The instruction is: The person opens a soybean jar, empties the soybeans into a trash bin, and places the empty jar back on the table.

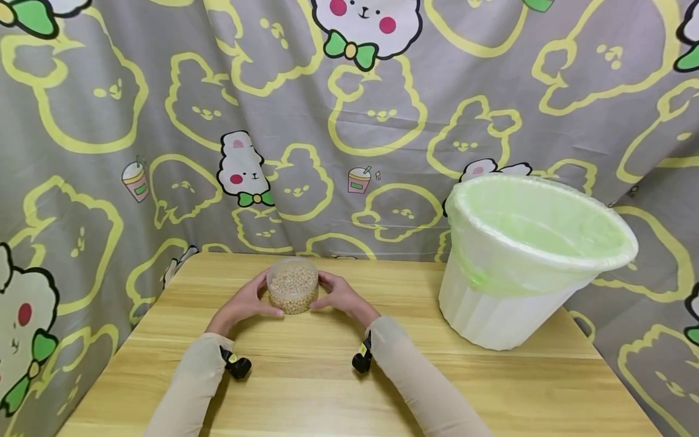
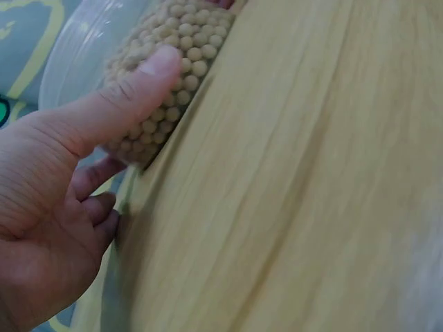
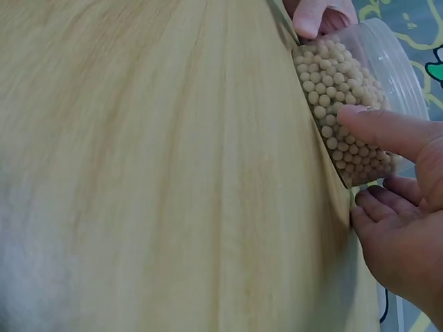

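A clear round plastic tub [image 1: 293, 295] filled partway with small round beige pellets [image 2: 188, 52] sits on the wooden table towards its far side. My left hand [image 1: 247, 303] holds the tub from the left, the thumb lying along its near wall and the fingers reaching round behind. From the opposite side my right hand [image 1: 346, 298] grips it the same way, thumb in front. In the right wrist view, the right thumb [image 3: 384, 128] lies across the tub's pellet-filled wall, and the other fingers curl near its base.
At the right of the table [image 1: 306, 388] stands a large white bin [image 1: 486, 309] lined with a pale green bag. A grey curtain [image 1: 306, 121] with yellow cartoon outlines hangs behind the table and at both sides. Small black cameras are strapped at both wrists.
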`<state>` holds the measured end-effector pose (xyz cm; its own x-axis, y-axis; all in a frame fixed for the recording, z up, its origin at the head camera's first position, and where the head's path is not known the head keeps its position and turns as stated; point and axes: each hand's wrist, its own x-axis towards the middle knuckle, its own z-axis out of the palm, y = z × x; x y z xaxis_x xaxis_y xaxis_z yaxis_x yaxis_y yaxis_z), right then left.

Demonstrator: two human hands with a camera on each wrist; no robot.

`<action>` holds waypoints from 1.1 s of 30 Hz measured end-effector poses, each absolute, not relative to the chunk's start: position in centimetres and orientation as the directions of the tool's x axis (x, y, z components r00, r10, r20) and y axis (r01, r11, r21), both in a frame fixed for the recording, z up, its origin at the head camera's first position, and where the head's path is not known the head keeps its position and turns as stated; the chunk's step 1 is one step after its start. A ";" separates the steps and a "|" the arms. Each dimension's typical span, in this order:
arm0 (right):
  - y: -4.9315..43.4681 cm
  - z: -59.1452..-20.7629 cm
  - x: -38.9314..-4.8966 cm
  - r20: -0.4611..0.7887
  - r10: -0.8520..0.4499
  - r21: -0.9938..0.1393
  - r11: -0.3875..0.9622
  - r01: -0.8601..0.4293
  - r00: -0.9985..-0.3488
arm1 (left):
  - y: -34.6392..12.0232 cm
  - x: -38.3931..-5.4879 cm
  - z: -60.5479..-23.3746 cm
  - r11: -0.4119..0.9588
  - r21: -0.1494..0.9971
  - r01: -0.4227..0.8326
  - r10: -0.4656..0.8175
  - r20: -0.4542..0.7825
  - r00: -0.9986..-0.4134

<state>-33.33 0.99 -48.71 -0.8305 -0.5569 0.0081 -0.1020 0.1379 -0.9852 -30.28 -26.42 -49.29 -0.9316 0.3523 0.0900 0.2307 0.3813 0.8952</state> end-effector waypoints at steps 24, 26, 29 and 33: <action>4.4 -46.9 -33.4 0.183 -0.465 -0.969 0.062 -0.237 -0.866 | -20.6 -30.6 -46.9 0.370 0.902 0.222 0.227 0.144 -0.963; 5.3 -46.1 -33.2 0.218 -0.445 -0.962 0.055 -0.269 -0.869 | -19.6 -30.4 -45.7 0.382 0.891 0.244 0.219 0.169 -0.961; 6.7 -44.6 -32.7 0.268 -0.416 -0.947 0.050 -0.316 -0.869 | -18.0 -30.2 -43.9 0.385 0.876 0.292 0.213 0.223 -0.951; 8.3 -42.5 -32.1 0.332 -0.372 -0.929 0.031 -0.369 -0.867 | -15.8 -30.3 -41.8 0.331 0.868 0.371 0.230 0.307 -0.923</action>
<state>-32.12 8.29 -42.50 -0.8666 -0.3724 0.3321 -0.3694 0.0314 -0.9287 -30.31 -15.75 -41.77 -0.9233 0.2304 0.3074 0.3713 0.3306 0.8676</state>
